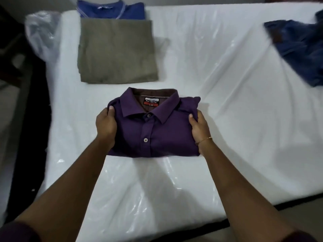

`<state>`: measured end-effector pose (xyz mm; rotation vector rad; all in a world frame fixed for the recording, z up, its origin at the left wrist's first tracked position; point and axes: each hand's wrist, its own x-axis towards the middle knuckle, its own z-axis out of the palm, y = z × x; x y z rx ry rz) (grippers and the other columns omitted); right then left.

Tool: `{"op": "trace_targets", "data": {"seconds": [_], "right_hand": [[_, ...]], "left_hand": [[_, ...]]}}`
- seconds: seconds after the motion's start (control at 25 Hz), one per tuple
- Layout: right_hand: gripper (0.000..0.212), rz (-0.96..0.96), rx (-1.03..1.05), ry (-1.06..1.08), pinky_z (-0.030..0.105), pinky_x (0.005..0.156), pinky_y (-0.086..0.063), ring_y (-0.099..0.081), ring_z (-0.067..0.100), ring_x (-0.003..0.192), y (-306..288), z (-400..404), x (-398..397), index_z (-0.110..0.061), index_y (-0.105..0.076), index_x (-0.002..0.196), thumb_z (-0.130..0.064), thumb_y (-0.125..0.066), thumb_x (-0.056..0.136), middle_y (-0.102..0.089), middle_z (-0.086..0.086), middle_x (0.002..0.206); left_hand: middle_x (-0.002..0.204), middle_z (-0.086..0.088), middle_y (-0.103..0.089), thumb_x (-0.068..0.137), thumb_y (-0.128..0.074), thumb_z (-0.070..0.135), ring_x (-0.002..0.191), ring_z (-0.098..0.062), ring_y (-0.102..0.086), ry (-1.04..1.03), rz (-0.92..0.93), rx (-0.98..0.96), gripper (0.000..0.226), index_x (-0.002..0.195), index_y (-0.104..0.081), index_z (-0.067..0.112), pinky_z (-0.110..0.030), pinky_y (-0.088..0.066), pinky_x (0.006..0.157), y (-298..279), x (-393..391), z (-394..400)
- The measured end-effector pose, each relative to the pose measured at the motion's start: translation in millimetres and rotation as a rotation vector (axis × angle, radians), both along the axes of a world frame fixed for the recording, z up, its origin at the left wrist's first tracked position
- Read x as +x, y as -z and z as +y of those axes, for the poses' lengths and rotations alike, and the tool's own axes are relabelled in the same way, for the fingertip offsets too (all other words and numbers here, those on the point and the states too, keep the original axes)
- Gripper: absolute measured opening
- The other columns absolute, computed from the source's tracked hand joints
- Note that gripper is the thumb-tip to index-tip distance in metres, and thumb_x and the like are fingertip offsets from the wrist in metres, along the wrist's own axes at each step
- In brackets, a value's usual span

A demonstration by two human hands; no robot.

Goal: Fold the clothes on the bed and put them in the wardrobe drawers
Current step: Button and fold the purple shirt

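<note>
On the plastic-covered bed [227,84], the left hand [105,125] and right hand [199,126] each grip a side of the folded purple shirt [153,130], thumbs on top.

Both arms outstretched — left hand [106,124] and right hand [199,127] gripping.

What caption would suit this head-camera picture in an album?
Both hands, left hand and right hand, grip a folded purple shirt on the plastic-covered bed.
</note>
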<state>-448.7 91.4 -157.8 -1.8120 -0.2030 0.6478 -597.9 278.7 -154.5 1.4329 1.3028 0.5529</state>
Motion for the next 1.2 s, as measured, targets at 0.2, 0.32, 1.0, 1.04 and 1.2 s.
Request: {"op": "trace_targets", "data": {"seconds": [0.2,0.32,1.0,1.04,1.2], "right_hand": [[0.030,-0.018,0.013,-0.120,0.030,0.093,-0.047,-0.055,0.019,0.107,2,113,-32,-0.018,-0.049,0.128,-0.022,-0.042,0.099,-0.056,-0.001,0.116],[0.042,-0.006,-0.238,-0.008,0.036,0.092,-0.048,-0.057,0.022,0.102,8,151,-28,-0.020,-0.041,0.137,-0.026,-0.048,0.096,-0.053,0.006,0.127],[0.027,-0.301,-0.865,0.134,0.033,0.068,-0.039,-0.060,0.034,0.098,23,125,-85,-0.007,-0.043,0.123,-0.018,-0.040,0.098,-0.064,0.014,0.105],[0.030,-0.425,-0.867,0.141,0.036,0.071,-0.042,-0.058,0.034,0.101,19,129,-87,-0.008,-0.043,0.126,-0.015,-0.043,0.096,-0.063,0.014,0.108],[0.049,-0.950,-0.662,-0.134,0.048,0.089,-0.044,-0.051,0.035,0.120,19,154,-98,-0.016,-0.053,0.131,-0.040,-0.035,0.092,-0.057,0.014,0.127]], "left_hand": [[0.080,0.005,-0.053,0.102,-0.035,0.025,0.081,-0.013,-0.049,-0.165,-0.013,0.050,0.030,0.079,-0.053,0.017,-0.014,-0.040,0.064,-6,-55,96],[0.127,-0.019,-0.051,0.100,-0.034,0.035,0.119,-0.034,-0.045,-0.036,0.487,0.096,0.043,0.124,-0.052,0.003,-0.036,-0.037,0.095,13,-67,128],[0.159,-0.005,0.005,0.056,-0.007,0.086,0.145,-0.031,0.009,0.666,0.745,0.515,0.109,0.150,-0.011,0.031,-0.062,0.000,0.111,45,-55,112],[0.159,-0.007,0.002,0.059,-0.008,0.085,0.145,-0.033,0.008,0.649,0.727,0.551,0.108,0.150,-0.015,0.028,-0.062,0.000,0.110,43,-56,111],[0.155,-0.017,-0.018,0.078,-0.010,0.081,0.143,-0.041,-0.009,0.620,0.623,0.779,0.100,0.146,-0.031,0.011,-0.062,-0.004,0.110,46,-63,102]]}}
